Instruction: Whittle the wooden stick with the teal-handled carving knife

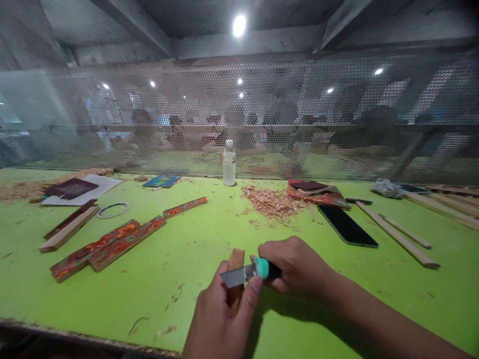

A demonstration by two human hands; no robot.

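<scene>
Low in the middle of the head view, my left hand (224,309) is closed around a small brown strip of wood (236,259), which sticks up past the fingers. My right hand (295,264) grips a carving knife by its dark handle, which has a teal collar. The flat, slant-tipped knife blade (235,277) points left and lies across the wood strip. My left thumb rests close to the blade's base. The lower part of the strip is hidden in my left palm.
A heap of wood shavings (275,204) and a water bottle (229,164) stand ahead. To the left lie painted wood strips (127,244), a plain wood piece (69,229) and a white ring (112,210). A phone (348,226) and a hammer (396,234) lie right. Behind rises a perforated screen (194,99).
</scene>
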